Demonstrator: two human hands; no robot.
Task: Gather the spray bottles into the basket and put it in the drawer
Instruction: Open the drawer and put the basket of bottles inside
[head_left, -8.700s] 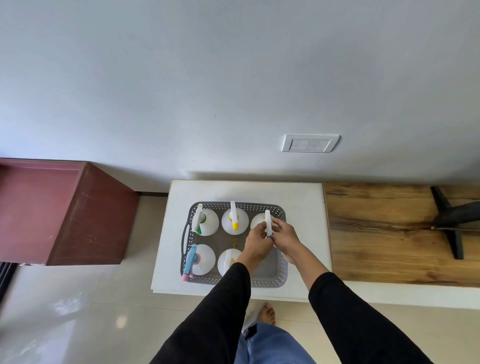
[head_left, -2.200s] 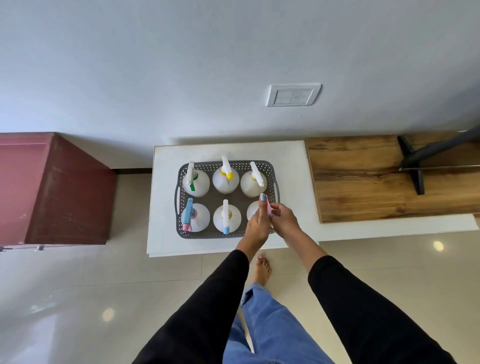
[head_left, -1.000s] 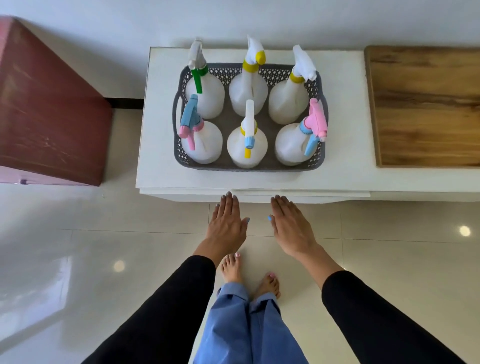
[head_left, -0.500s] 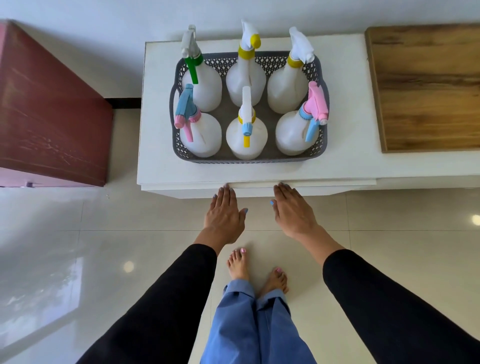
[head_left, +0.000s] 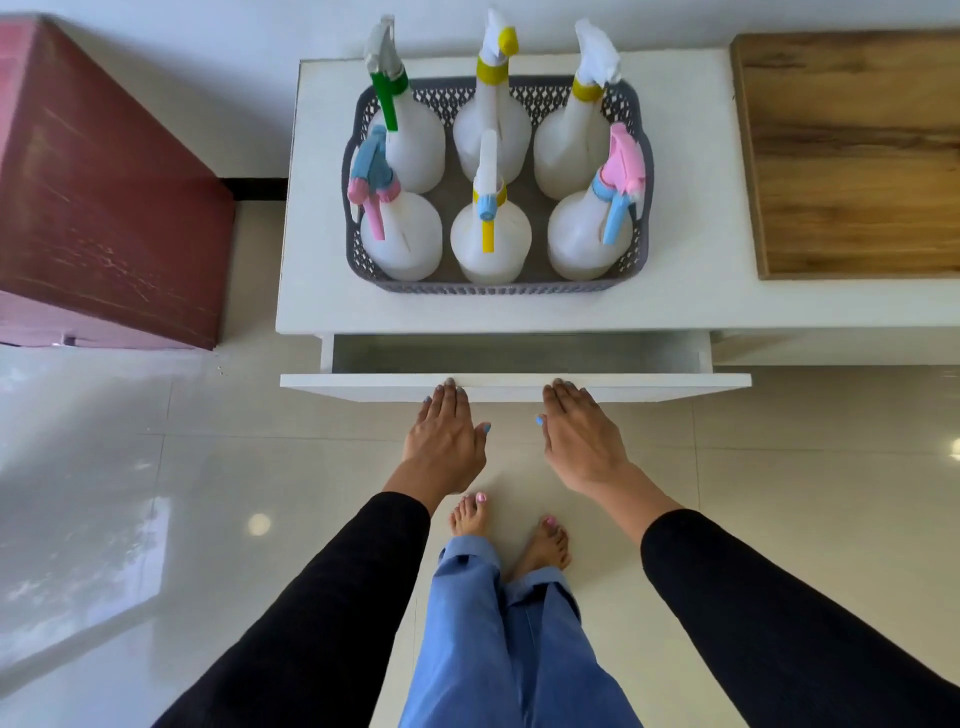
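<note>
A grey perforated basket stands on the white cabinet top and holds several white spray bottles with coloured triggers, all upright. Below the top, the white drawer is pulled out a little, showing a narrow strip of its grey inside. My left hand and my right hand rest with their fingertips on the top edge of the drawer front, fingers together and flat, thumbs spread inward. Neither hand touches the basket.
A dark red cabinet stands to the left with a gap beside the white one. A wooden slab lies on the right of the counter. My bare feet are on glossy floor tiles below the drawer.
Both hands went from the basket down to the drawer front; in the last half second the drawer has slid out toward me by a small gap.
</note>
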